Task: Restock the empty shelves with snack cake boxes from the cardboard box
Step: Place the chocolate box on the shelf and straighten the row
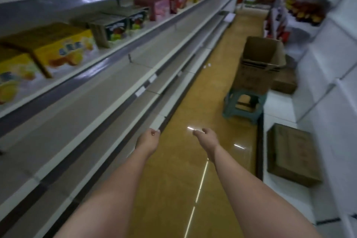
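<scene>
Open carton (260,63) standing on a stool (243,104) in the aisle, near the right-hand shelving. Snack boxes (63,48) lined along the upper left shelf (108,58); bare shelves (116,87) below. Left hand (149,138) and right hand (205,137) stretched forward over the floor (173,170), fingers loosely curled, holding nothing.

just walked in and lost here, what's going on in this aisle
A person is restocking snack cake boxes in a shop aisle. Both hands, left hand and right hand, reach forward holding nothing. Snack cake boxes already line the upper shelf, while the lower shelves are bare. The open cardboard box sits on a green stool ahead on the floor, out of the hands' reach for now.
</scene>
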`<state>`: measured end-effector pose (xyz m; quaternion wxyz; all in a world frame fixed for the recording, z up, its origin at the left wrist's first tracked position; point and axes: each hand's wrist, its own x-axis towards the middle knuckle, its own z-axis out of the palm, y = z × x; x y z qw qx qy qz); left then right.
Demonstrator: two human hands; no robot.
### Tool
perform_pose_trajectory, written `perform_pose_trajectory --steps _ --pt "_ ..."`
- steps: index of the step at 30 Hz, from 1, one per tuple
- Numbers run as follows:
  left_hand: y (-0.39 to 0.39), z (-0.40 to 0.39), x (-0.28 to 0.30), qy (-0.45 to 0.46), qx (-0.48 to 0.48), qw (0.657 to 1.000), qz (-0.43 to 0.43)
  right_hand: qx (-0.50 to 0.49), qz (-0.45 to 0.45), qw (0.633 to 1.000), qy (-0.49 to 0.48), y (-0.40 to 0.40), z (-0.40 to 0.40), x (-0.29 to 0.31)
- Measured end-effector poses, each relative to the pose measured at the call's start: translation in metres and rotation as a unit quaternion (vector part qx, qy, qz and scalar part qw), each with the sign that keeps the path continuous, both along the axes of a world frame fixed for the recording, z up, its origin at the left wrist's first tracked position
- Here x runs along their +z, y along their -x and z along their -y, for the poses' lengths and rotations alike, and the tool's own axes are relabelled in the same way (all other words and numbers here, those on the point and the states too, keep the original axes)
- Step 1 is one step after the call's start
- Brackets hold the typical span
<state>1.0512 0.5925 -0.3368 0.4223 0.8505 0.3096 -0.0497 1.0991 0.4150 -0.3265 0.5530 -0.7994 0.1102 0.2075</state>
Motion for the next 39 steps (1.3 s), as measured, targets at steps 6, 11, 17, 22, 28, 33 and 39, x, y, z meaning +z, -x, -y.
perform_pose_trajectory --steps 6,11,17,22,28,33,39 --pt "-0.097 0.115 -0.009 -0.01 -0.103 0.995 -0.01 -0.063 -0.006 0.997 0.048 -0.067 0.122 -0.002" --pt "-0.162 0.197 -0.015 0.008 -0.156 0.988 -0.003 -0.093 -0.017 0.994 0.053 -0.108 0.203 -0.008" --pt "-0.24 0.252 -0.019 0.007 -0.192 0.981 -0.003 -0.116 -0.024 0.992 0.049 -0.162 0.255 -0.009" --pt "-0.309 0.27 -0.019 0.02 -0.211 0.977 0.008 -0.129 -0.018 0.99 0.05 -0.221 0.27 -0.009" --pt "-0.417 0.264 -0.018 0.02 -0.238 0.971 0.021 -0.148 0.003 0.986 0.07 -0.318 0.268 0.002" --pt "-0.511 0.252 -0.008 0.028 -0.249 0.968 0.026 -0.165 0.004 0.983 0.086 -0.405 0.255 0.011" --pt "-0.596 0.247 -0.008 0.004 -0.282 0.959 0.024 -0.18 -0.009 0.979 0.095 -0.489 0.252 0.006"
